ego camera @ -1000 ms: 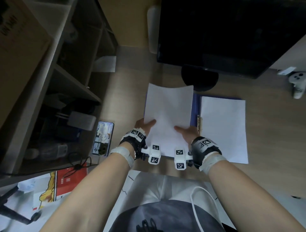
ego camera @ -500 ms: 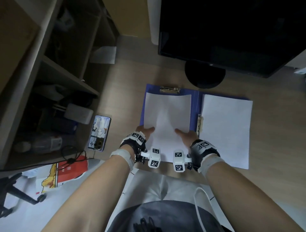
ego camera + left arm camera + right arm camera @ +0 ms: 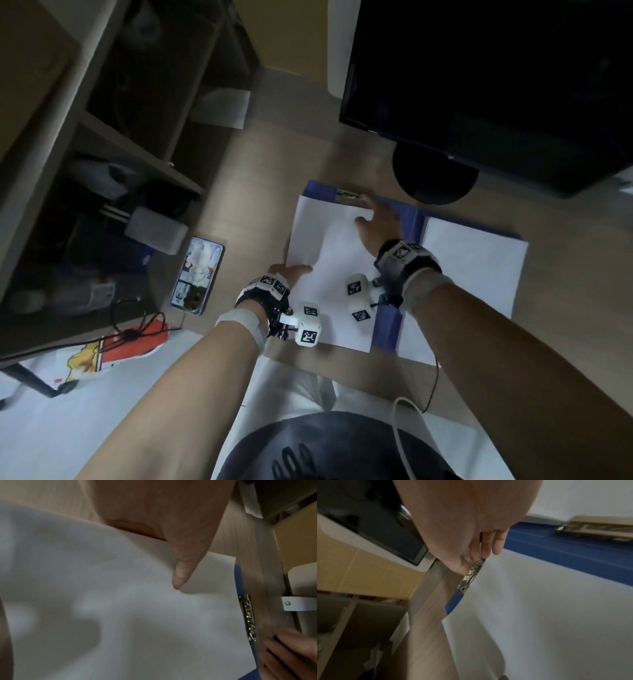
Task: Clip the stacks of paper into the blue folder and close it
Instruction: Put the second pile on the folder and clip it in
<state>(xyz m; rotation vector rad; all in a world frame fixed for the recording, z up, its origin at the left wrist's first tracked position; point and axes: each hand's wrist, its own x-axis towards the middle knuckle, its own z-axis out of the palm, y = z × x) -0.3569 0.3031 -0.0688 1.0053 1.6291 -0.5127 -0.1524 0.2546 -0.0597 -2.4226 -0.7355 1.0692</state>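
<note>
Head view, right hand (image 3: 378,224) touching embossed metal clip (image 3: 349,197)

monitor base (image 3: 434,178) crowding the clip (image 3: 349,198) (just behind), shelves (image 3: 137,150) leftward

**Colours on the bench**

Blue folder (image 3: 412,219), silver metal clip (image 3: 349,198) at its top edge. Two white paper stacks: left stack (image 3: 329,267), right stack (image 3: 472,274). Bench (image 3: 274,178) light wood grain. Monitor (image 3: 479,85) black. Wrist bands black w/ b&w square markers (image 3: 310,334).
</note>
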